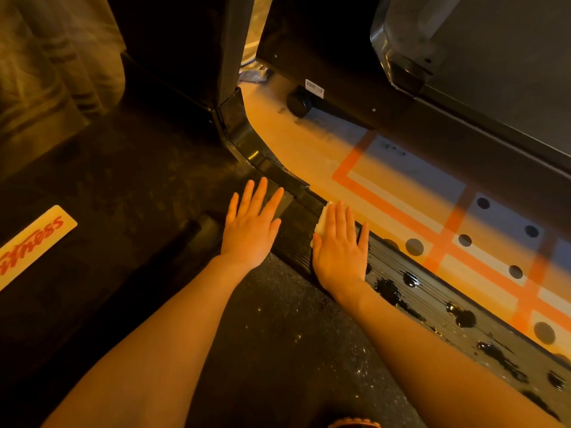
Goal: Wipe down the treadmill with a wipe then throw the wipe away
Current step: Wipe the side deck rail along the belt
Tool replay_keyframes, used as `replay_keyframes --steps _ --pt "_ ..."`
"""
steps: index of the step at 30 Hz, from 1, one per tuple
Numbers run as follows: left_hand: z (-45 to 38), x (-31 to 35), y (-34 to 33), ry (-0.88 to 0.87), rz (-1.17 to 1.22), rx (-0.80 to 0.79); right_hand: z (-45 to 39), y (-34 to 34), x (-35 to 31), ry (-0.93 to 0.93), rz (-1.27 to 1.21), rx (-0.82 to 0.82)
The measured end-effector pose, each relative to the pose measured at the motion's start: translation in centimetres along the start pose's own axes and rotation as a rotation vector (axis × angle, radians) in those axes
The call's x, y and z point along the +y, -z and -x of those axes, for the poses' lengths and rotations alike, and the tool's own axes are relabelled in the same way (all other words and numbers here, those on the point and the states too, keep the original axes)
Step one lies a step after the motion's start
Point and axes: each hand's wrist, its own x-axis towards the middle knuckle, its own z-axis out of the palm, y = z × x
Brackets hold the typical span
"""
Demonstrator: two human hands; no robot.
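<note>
I look down at the black treadmill deck (pixel 272 335) and its ribbed right side rail (pixel 432 301), which shines wet in patches. My right hand (pixel 338 245) lies flat with straight fingers on the rail and presses a white wipe (pixel 321 222) under the palm; only the wipe's left edge shows. My left hand (pixel 251 225) rests flat, fingers spread, on the dark belt just left of the rail. The treadmill's upright post (pixel 222 57) rises ahead of both hands.
To the right of the rail lies a floor (pixel 401 199) with orange stripes and dark dots. A second machine (pixel 463 72) with a small wheel (pixel 298 103) stands beyond it. A logo label (pixel 34 242) sits on the left rail, with curtain fabric (pixel 46 57) behind.
</note>
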Motion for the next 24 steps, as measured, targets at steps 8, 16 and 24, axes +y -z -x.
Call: replay_keyframes --steps 8,16,24 --pt "0.8 1.6 -1.9 -0.121 -0.096 -0.019 5.3 -2.4 -1.3 -0.032 -0.049 0.047" --pt "0.8 1.7 -1.8 -0.123 -0.102 -0.014 1.6 -0.7 1.0 -0.085 0.008 0.037" --pt "0.8 1.9 -1.6 -0.107 -0.119 -0.032 6.3 -2.8 -0.6 -0.042 -0.049 0.051"
